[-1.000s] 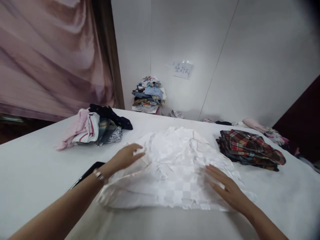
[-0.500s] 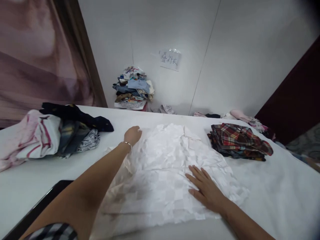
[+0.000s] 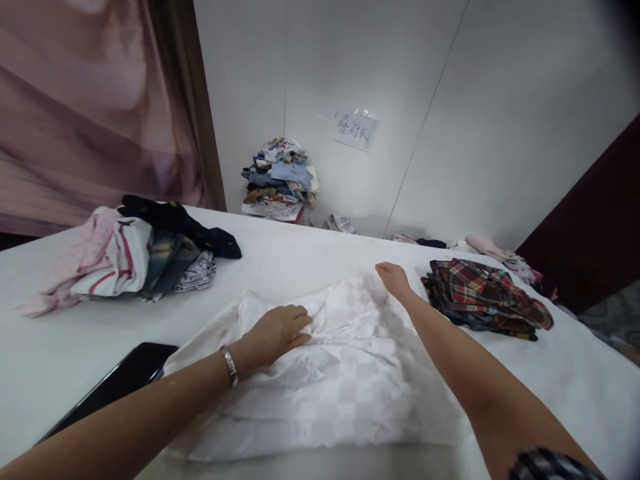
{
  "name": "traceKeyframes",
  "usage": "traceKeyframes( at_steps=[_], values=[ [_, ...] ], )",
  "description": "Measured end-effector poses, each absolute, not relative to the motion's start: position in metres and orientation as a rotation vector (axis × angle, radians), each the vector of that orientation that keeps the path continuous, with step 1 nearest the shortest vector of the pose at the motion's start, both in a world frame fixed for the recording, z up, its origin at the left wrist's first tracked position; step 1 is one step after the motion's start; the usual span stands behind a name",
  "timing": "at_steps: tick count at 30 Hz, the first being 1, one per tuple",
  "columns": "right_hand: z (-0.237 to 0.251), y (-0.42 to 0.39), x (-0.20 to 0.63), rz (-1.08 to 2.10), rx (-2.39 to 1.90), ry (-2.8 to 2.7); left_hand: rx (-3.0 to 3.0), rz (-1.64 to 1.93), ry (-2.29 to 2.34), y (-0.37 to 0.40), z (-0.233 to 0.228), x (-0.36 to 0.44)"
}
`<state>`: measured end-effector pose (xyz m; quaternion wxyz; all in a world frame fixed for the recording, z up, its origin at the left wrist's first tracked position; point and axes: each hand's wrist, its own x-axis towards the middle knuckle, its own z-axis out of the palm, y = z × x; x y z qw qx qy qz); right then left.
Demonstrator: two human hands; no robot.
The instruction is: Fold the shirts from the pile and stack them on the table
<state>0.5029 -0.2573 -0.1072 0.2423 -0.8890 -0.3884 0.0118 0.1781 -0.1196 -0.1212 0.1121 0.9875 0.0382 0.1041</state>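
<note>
A white shirt (image 3: pixel 345 387) with a tone-on-tone check lies spread and wrinkled on the white table in front of me. My left hand (image 3: pixel 280 330), a bracelet at its wrist, rests on the shirt left of its middle, fingers outstretched over the cloth. Further away, my right hand (image 3: pixel 395 279) is closed on the shirt's far right edge; its fingertips are partly hidden. The cloth there is drawn up into folds.
Folded plaid shirts (image 3: pixel 480 293) lie close by my right forearm. Crumpled garments (image 3: pixel 130 257) sit at the left, with a dark flat device (image 3: pixel 120 380) nearer me. A tall clothes stack (image 3: pixel 283 180) stands by the wall, under a handwritten sign (image 3: pixel 356 130).
My left hand has let go of the far left edge and come back onto the shirt. My right hand has moved from lying flat to the far right edge. The view has shifted slightly.
</note>
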Motion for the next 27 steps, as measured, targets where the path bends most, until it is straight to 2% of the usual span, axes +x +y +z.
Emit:
traceKeyframes(
  at_steps=[7,11,15,18,21,27],
  values=[
    [-0.124,-0.224,0.513,0.173,-2.627,-1.331,2.952,0.121,0.373,-0.108,-0.124,0.172],
    [-0.128,-0.217,0.52,0.13,-2.772,-1.327,2.987,-0.026,0.503,-0.108,-0.123,0.177],
    [-0.104,-0.207,0.538,-0.08,-2.844,-1.179,2.983,-0.062,0.763,-0.091,-0.106,0.194],
    [-0.075,-0.202,0.556,-0.265,-2.812,-1.104,2.902,0.082,1.002,-0.063,-0.093,0.21],
    [-0.059,-0.21,0.569,-0.298,-2.775,-1.129,2.743,0.162,1.149,-0.036,-0.091,0.22],
    [-0.096,-0.247,0.575,-0.146,-2.808,-1.184,2.509,0.003,1.1,-0.015,-0.103,0.217]
  ],
)
